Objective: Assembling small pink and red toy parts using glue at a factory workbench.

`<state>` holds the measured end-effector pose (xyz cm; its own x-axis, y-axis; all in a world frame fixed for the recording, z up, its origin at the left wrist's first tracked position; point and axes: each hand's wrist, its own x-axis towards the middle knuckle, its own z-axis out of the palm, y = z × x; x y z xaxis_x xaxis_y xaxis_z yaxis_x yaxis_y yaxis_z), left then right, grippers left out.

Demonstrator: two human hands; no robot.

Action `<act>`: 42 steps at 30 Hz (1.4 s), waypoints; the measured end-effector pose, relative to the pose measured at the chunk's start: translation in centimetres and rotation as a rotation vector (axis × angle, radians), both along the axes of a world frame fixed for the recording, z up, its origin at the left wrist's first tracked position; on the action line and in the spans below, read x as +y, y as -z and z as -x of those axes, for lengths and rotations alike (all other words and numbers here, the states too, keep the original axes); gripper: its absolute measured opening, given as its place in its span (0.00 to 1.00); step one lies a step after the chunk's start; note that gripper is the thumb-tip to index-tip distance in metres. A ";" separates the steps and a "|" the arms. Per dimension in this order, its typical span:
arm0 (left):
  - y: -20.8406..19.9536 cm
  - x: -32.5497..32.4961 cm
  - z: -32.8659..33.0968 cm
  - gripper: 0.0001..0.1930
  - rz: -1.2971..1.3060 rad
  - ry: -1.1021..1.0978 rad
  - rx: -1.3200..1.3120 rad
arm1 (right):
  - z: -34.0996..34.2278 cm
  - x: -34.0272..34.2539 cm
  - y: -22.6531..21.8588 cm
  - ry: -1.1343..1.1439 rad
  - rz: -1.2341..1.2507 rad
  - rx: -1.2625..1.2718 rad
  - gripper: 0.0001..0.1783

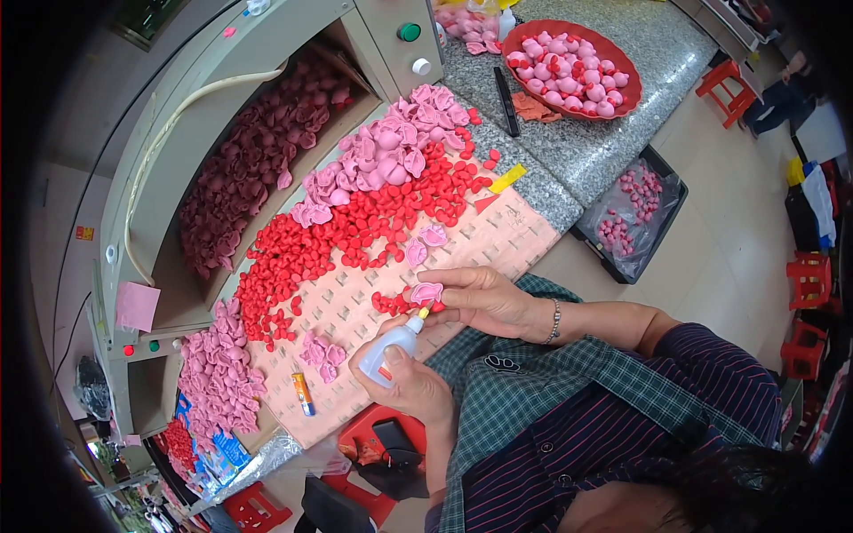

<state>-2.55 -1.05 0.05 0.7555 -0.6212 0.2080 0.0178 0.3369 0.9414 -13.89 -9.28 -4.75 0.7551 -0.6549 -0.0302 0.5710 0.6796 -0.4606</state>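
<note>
My left hand [413, 388] is wrapped round a white squeeze bottle [388, 354] with a yellow nozzle, tilted up. Between thumb and fingers of my right hand [484, 302] is a small pink ruffled piece [426, 291], with the nozzle tip right beside or touching it. Just under the hands lies a little cluster of red pieces [384, 304]. Two loose pink ruffled pieces [433, 235] rest on the pink patterned mat [355, 404] beyond my right hand. More pink pieces [322, 355] lie together to the left of the bottle.
Heaps of red pieces [355, 229] and pink pieces [391, 142] cover the mat's far side, before a grey machine [191, 89] with a filled opening. A glue-stick-like tube [304, 393] lies at left. A red bowl [633, 98] of pink balls and a black crate [680, 200] stand at right.
</note>
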 end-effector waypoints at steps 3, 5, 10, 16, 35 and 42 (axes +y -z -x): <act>0.1 0.0 0.0 0.15 0.009 0.002 0.010 | -0.2 0.0 0.2 -0.004 0.008 -0.022 0.24; 0.2 0.1 0.0 0.16 0.004 -0.008 -0.046 | -0.3 0.0 0.6 0.013 -0.001 -0.035 0.23; 0.0 0.1 0.3 0.17 -0.009 -0.035 -0.081 | -0.3 0.0 0.6 -0.002 -0.018 -0.023 0.22; 0.1 0.4 0.3 0.18 -0.031 -0.047 -0.167 | -0.1 0.0 0.4 -0.015 -0.028 -0.019 0.22; -0.1 0.7 0.4 0.16 -0.021 -0.003 -0.256 | -0.1 0.1 -0.1 -0.016 -0.040 -0.001 0.22; -0.8 0.8 0.7 0.16 -0.017 0.042 -0.277 | -0.2 0.1 0.2 -0.007 -0.046 0.007 0.22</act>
<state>-3.23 -0.29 0.84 0.6450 -0.6560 0.3919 -0.2272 0.3251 0.9180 -13.74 -9.19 -4.93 0.7591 -0.6477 -0.0654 0.5633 0.7040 -0.4325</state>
